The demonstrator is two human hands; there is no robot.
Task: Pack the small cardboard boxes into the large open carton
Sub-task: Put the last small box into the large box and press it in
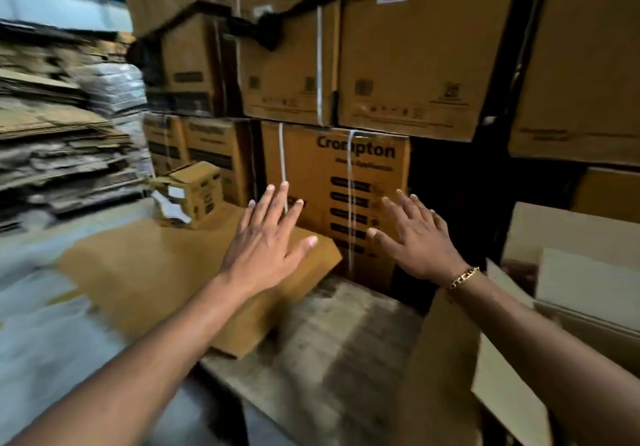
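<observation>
Left hand [266, 248] and right hand [415, 237]: mid-frame, apart, fingers spread, holding nothing. Small box [194, 192]: centre left, flaps up; open carton [446, 352]: lower right. Step, likely: reaching for a box; the next move calls for gripping it and carrying it rightward.

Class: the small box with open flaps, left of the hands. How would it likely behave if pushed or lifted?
The small box probably squashes if squeezed near the top, since its flaps are open. Roughly cube-shaped, it would likely slide rather than tip. The white paper hanging out may drop if it tilts.
</observation>
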